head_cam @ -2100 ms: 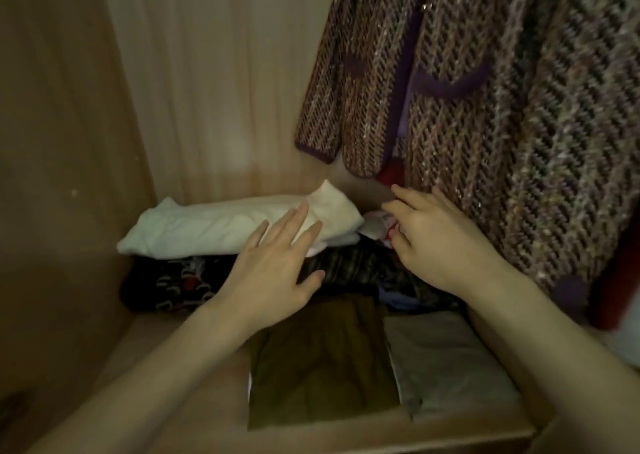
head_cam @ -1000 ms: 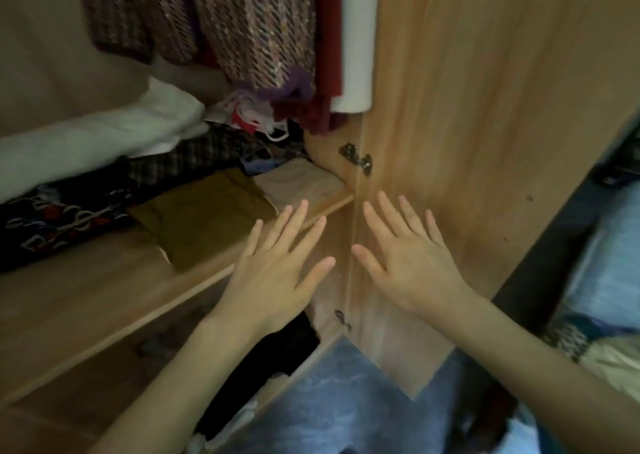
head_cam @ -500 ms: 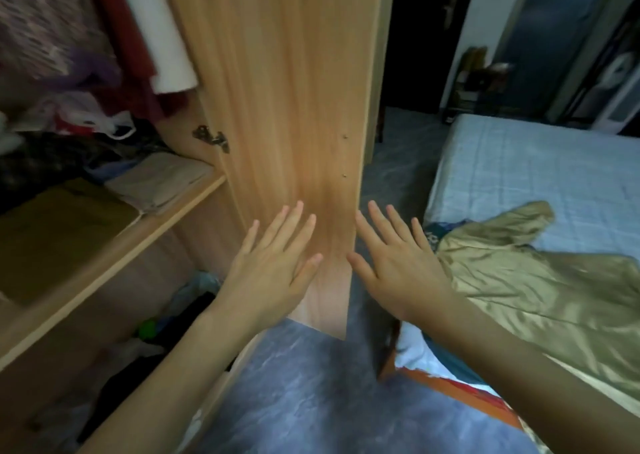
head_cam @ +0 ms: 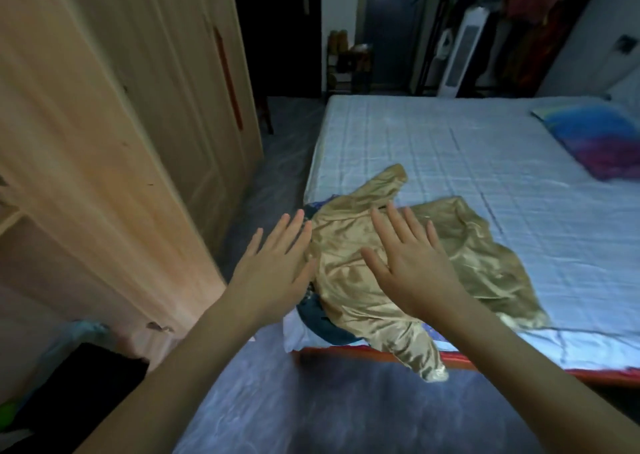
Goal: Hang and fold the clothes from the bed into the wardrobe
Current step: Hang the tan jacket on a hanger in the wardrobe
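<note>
A shiny gold satin garment (head_cam: pixel 481 263) lies crumpled on the near corner of the bed (head_cam: pixel 485 148), one sleeve hanging over the edge. A dark blue piece of clothing (head_cam: pixel 322 322) peeks out under it. My left hand (head_cam: pixel 273 266) and my right hand (head_cam: pixel 412 263) are both stretched out towards the garment, fingers spread and straight, holding nothing. Whether they touch the cloth is unclear. The wardrobe's open wooden door (head_cam: pixel 114 148) stands at the left.
A blue and purple pillow (head_cam: pixel 599 138) lies at the bed's far right. Dark clothes (head_cam: pixel 79 374) sit in the wardrobe's bottom at the lower left. Grey floor (head_cam: pixel 311 405) runs between wardrobe and bed. A white tower fan (head_cam: pixel 460 51) stands at the back.
I have turned from the wardrobe shelf, past the open door, to the bed. Both hands left the folded clothes and now reach out over the gold garment.
</note>
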